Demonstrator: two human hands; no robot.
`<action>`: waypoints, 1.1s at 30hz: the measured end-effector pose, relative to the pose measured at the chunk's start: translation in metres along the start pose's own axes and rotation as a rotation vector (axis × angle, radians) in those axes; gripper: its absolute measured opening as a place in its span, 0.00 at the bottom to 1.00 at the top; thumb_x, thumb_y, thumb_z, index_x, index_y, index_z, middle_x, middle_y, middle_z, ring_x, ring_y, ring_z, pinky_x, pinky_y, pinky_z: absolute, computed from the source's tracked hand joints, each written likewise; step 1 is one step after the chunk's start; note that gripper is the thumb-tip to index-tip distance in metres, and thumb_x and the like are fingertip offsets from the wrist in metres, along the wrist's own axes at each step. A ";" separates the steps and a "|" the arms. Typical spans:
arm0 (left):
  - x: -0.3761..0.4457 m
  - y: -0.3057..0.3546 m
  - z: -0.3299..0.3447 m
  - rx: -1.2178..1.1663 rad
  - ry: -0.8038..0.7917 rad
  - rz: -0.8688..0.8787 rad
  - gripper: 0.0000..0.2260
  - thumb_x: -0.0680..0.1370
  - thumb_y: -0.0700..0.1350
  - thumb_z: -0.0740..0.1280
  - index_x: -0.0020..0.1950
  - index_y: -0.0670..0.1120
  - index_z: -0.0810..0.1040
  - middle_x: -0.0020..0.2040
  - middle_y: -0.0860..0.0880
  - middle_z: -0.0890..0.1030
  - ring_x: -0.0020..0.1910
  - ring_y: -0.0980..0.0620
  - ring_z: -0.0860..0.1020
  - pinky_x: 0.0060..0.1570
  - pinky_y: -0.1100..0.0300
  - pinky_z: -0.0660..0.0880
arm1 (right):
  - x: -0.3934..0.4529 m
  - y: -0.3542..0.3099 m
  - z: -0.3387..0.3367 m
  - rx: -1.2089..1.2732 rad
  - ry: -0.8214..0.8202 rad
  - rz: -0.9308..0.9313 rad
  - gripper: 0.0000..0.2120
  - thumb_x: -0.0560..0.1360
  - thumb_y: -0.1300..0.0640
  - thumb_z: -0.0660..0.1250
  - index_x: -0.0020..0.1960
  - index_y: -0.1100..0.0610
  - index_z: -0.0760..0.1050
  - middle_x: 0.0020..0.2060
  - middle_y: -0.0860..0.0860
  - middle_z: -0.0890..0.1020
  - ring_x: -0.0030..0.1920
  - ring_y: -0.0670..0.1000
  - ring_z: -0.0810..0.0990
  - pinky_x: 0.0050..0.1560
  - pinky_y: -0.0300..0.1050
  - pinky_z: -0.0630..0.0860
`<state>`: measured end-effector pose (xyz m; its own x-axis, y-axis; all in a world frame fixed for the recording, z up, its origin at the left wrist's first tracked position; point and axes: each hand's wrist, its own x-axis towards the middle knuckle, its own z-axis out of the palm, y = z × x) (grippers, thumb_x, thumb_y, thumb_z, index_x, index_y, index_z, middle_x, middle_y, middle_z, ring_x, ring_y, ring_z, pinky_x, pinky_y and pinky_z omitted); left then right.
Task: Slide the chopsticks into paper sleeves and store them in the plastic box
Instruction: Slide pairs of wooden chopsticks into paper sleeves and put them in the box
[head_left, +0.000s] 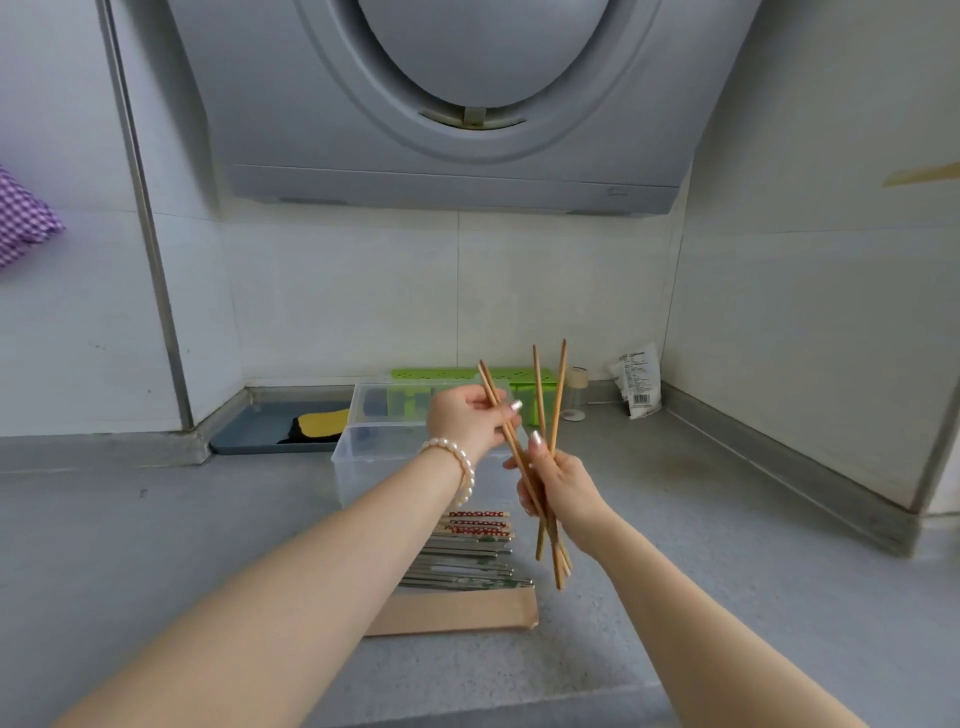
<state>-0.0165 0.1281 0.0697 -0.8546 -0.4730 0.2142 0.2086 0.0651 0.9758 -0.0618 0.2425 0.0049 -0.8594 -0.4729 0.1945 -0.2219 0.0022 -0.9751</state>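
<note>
Both hands are raised above the grey counter. My left hand (470, 423) pinches a pair of wooden chopsticks (493, 395) near their upper end; the pair slants down to the right into my right hand. My right hand (558, 486) grips a bundle of wooden chopsticks (557, 395), two of which stick upward. Behind my hands stands the clear plastic box (358, 457), its lid (374, 402) open behind it. Below on the counter lie brown paper sleeves (457, 613) and a row of more chopsticks (467, 556), some metal, some with red patterned ends.
A grey tray (260, 431) holding a yellow and black cloth sits at the back left. A green rack (452, 375), a small glass jar (575, 395) and a white packet (638, 379) stand along the back wall. A range hood (457, 104) hangs overhead.
</note>
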 end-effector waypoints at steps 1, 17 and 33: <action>0.001 0.005 -0.008 -0.061 0.027 -0.032 0.06 0.72 0.32 0.69 0.47 0.38 0.78 0.42 0.44 0.82 0.41 0.48 0.83 0.44 0.55 0.80 | 0.003 -0.005 0.000 -0.007 0.037 -0.014 0.17 0.80 0.49 0.56 0.47 0.62 0.76 0.28 0.54 0.78 0.26 0.48 0.76 0.30 0.38 0.74; -0.023 -0.030 -0.186 -0.269 0.335 -0.467 0.06 0.79 0.31 0.55 0.55 0.35 0.68 0.50 0.37 0.78 0.61 0.38 0.75 0.54 0.47 0.73 | 0.053 0.028 0.092 -1.227 -0.430 0.007 0.19 0.80 0.48 0.56 0.63 0.60 0.71 0.60 0.59 0.76 0.60 0.59 0.73 0.56 0.47 0.70; -0.044 -0.064 -0.092 -0.431 0.120 -0.487 0.06 0.78 0.33 0.61 0.55 0.35 0.70 0.52 0.38 0.78 0.56 0.41 0.78 0.57 0.51 0.74 | -0.018 -0.015 0.026 -0.901 -0.473 0.058 0.10 0.78 0.59 0.62 0.59 0.56 0.75 0.32 0.48 0.75 0.30 0.46 0.71 0.31 0.36 0.70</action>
<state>0.0511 0.0638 -0.0058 -0.8457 -0.4556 -0.2778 0.0046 -0.5268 0.8500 -0.0304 0.2279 0.0136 -0.6528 -0.7505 -0.1034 -0.6177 0.6063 -0.5009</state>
